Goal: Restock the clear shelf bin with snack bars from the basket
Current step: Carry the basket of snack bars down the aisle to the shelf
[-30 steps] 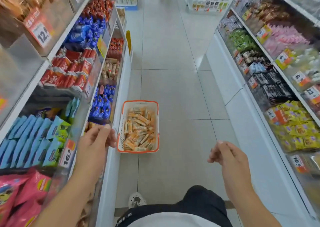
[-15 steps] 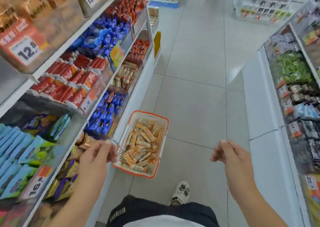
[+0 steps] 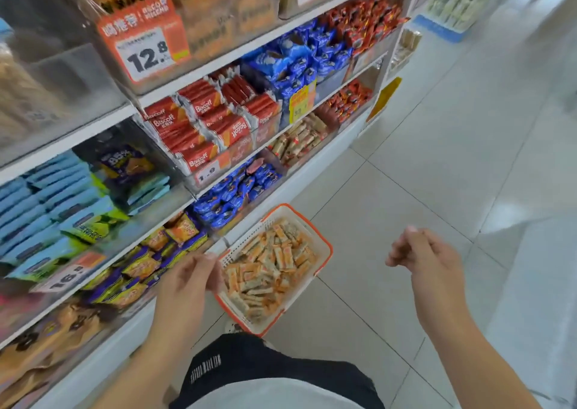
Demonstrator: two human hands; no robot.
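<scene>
We see the basket [image 3: 324, 246] on the floor tiles [image 3: 437, 165] beside the shelf unit [image 3: 218, 62], full of orange-and-white bars [image 3: 268, 268]. Our left hand [image 3: 187, 280] hangs over the basket's near left corner, fingers loosely curled toward the rim; whether it touches we cannot tell, and it holds no bar. Our right hand [image 3: 418, 255] hovers to the basket's right, well apart from it, fingers loosely curled and empty.

The basket [image 3: 324, 246] sits on the floor [image 3: 437, 159] beside the shelves [image 3: 218, 62] on the left, with snack bars [image 3: 268, 271] lying inside it.
</scene>
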